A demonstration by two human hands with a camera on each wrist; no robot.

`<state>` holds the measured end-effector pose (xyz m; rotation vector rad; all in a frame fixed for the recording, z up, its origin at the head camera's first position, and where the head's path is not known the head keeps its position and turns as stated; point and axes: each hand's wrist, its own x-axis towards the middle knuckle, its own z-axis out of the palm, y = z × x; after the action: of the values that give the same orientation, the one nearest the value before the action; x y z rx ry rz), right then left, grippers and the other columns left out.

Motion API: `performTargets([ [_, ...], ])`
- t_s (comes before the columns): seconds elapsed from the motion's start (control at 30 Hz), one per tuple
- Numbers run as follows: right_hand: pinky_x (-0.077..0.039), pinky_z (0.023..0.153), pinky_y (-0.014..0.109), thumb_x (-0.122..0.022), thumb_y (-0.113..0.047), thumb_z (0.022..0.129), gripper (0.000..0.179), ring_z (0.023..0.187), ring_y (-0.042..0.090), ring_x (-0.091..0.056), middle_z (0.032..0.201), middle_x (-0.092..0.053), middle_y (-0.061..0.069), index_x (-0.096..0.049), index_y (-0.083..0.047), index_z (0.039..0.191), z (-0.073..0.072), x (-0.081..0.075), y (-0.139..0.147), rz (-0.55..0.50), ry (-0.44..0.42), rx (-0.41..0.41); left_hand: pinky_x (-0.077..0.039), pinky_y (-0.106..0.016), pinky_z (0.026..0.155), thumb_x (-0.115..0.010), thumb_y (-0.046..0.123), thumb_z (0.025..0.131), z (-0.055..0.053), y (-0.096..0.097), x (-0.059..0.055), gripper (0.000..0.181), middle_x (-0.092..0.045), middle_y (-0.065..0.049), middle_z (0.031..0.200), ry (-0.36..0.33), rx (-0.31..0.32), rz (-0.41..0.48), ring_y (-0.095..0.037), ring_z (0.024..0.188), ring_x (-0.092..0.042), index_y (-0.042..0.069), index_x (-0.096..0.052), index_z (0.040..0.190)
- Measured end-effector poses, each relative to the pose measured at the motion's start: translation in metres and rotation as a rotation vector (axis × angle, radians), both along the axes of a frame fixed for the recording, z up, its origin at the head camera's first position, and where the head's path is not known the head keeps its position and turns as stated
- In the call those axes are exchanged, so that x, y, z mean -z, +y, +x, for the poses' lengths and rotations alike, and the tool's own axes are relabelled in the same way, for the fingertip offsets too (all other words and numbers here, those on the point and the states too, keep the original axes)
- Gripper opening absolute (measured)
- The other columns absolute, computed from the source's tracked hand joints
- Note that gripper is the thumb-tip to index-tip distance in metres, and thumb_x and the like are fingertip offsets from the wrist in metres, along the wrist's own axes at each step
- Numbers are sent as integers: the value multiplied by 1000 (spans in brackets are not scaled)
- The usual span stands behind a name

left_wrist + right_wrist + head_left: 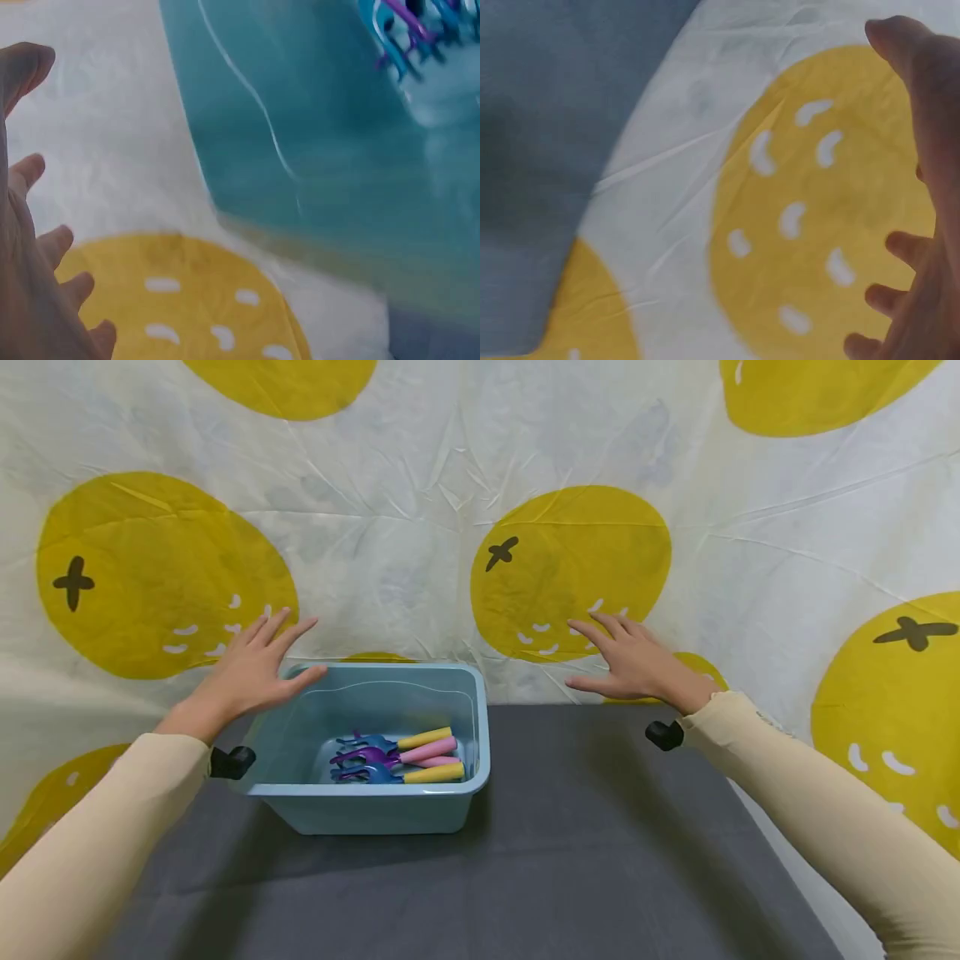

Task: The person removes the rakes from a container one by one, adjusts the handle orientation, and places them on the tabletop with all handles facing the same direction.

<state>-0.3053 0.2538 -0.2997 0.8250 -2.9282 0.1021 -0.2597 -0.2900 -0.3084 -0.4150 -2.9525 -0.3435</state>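
A light blue plastic bin (375, 810) stands on the left half of the table. Inside it lie several claw-headed plastic tools (427, 750), with blue or purple prongs and yellow or pink handles; their exact kind is unclear. My left hand (251, 672) hovers above the bin's left side, fingers spread, holding nothing. In the left wrist view the tools' prongs (409, 30) show at the top right. My right hand (630, 660) is held in the air to the right of the bin, over the table's back edge, its fingers extended and holding nothing.
A dark grey cloth covers the table (555, 877). Behind it hangs a white curtain (405, 568) printed with large yellow fruit shapes. The table's right edge runs beneath my right forearm. Each wrist carries a small black device (663, 735).
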Motion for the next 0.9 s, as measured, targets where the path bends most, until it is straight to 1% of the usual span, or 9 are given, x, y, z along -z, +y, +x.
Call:
performTargets([
  [0.13,-24,112,69,-66,-64,90,91,146,50,-23,166,-22,21,-30,-24,163,-7,-14,-30,11,-70,-69,-3,-73,114,-57,57,98,4,-22,-1,85,-3,-25,169,-56,6,65,-55,150,-6,18,-21,165],
  [0.2,-27,111,68,-68,-62,90,90,147,48,-23,166,-24,19,-31,-25,162,-10,-21,-46,11,-108,-109,-4,-75,112,-57,56,98,6,-31,0,86,-4,-25,169,-95,2,102,-55,150,-8,17,-20,165],
  [0.27,-28,112,66,-71,-58,90,89,147,46,-24,165,-25,18,-31,-25,162,-12,-28,-65,10,-149,-153,-7,-76,111,-56,56,99,9,-38,2,85,-8,-25,168,-132,-11,128,-55,149,-10,18,-19,166],
  [0.4,-28,115,62,-73,-54,90,88,148,40,-25,165,-28,13,-31,-27,162,-15,-38,-108,25,-221,-251,-19,-77,108,-53,56,101,17,-51,8,84,-17,-28,166,-214,-42,171,-57,144,-24,20,-13,166],
  [0.5,-32,115,56,-74,-51,90,87,146,34,-32,163,-33,8,-31,-29,162,-17,-39,-144,43,-255,-343,-30,-78,101,-51,53,103,25,-59,14,83,-20,-31,164,-289,-37,248,-59,139,-34,22,-8,167],
  [0.57,-35,114,51,-75,-48,91,86,143,29,-38,161,-38,5,-31,-29,162,-17,-38,-167,65,-287,-400,-37,-76,97,-51,50,104,29,-62,20,82,-20,-33,163,-344,-25,326,-60,137,-36,24,-5,167],
  [0.7,-42,109,43,-76,-42,92,83,134,24,-51,155,-48,2,-32,-26,161,-17,-31,-209,137,-349,-492,-46,-71,91,-52,43,106,37,-68,33,79,-22,-34,162,-413,5,507,-60,135,-40,28,-2,166],
  [0.8,-45,105,39,-76,-41,92,81,130,21,-55,150,-53,2,-34,-27,160,-16,-15,-234,204,-394,-520,-50,-69,86,-49,42,107,42,-71,43,77,-23,-33,162,-474,8,627,-62,131,-44,31,0,166],
  [0.9,-46,104,38,-76,-42,92,80,129,19,-55,148,-54,3,-34,-31,159,-16,4,-253,255,-464,-524,-52,-67,84,-46,43,107,47,-72,54,75,-20,-29,164,-540,7,722,-63,131,-42,32,-1,166],
])
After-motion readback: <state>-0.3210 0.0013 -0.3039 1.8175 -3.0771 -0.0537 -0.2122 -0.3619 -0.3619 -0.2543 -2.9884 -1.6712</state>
